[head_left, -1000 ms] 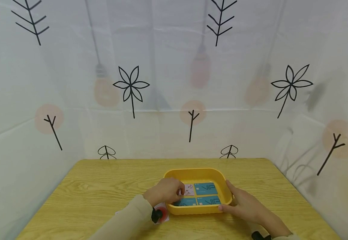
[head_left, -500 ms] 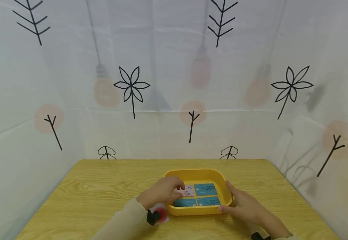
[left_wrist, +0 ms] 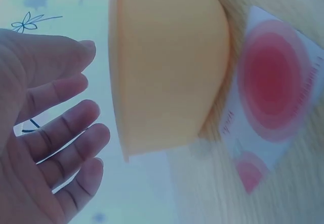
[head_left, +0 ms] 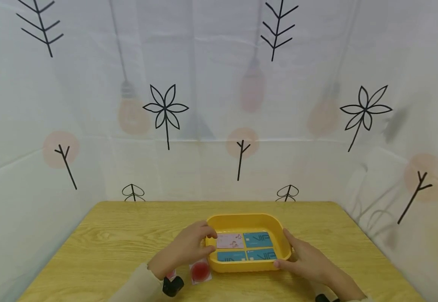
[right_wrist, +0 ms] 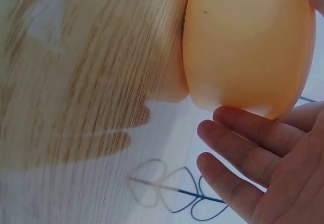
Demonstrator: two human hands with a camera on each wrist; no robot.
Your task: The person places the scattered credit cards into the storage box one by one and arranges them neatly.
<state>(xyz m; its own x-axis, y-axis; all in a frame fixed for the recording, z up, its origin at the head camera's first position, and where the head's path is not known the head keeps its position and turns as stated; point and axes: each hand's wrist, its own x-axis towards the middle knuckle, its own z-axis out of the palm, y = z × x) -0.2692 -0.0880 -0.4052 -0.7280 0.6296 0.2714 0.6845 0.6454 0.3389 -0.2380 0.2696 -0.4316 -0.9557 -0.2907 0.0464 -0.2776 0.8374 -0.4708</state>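
My right hand [head_left: 309, 261] grips the right end of a yellow plastic tray [head_left: 250, 267], thumb on the front rim and index finger at the right side. In the right wrist view its other fingers [right_wrist: 248, 155] extend beside the tray's outer wall. At the left rim is my left hand [head_left: 189, 247], fingers parted and loosely bent, holding nothing. The left wrist view shows that hand [left_wrist: 30, 173] apart from the tray wall [left_wrist: 167, 72]. Inside the tray lie a pink patterned card [head_left: 229, 241] and three teal "VIP" cards [head_left: 258, 239], in two rows.
A white card with a red circle [head_left: 200, 272] lies on the wood-grain table [head_left: 136, 226] by the tray's front left. Another pinkish piece [head_left: 171, 275] shows partly behind the left wrist. A white cloth with plant drawings [head_left: 204, 167] hangs behind the table.
My left hand has let go of the pink card inside the tray and drawn back leftward to the rim, fingers opening. The right hand has kept its hold on the tray.
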